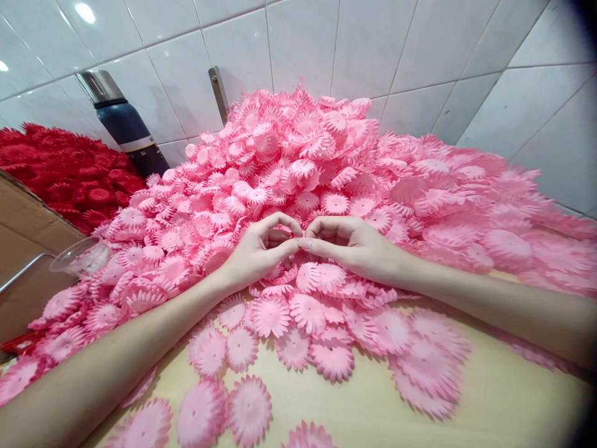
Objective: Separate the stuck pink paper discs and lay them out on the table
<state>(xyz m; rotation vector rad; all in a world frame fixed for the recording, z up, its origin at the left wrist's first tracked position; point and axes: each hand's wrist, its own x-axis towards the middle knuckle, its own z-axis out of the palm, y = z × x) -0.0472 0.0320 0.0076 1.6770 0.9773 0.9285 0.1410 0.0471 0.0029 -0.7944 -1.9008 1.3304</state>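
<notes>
My left hand (267, 244) and my right hand (344, 244) meet fingertip to fingertip above a heap of pink fabric flower petals (298, 168). Both are closed in a pinch, thumbs against index fingers, with the thumb tips touching or nearly so. Whatever lies between the fingertips is too small or too hidden to make out. Just below the hands, loose flower-shaped petal discs (270, 315) with scalloped edges and a small hole in the centre overlap one another.
Pink discs spread over a pale wooden table (364, 398). At the left are a dark blue bottle (125, 127), a red petal pile (69, 168), a clear plastic cup (77, 256) and a cardboard box (28, 230). A metal strip (217, 93) leans on the tiled wall (303, 43).
</notes>
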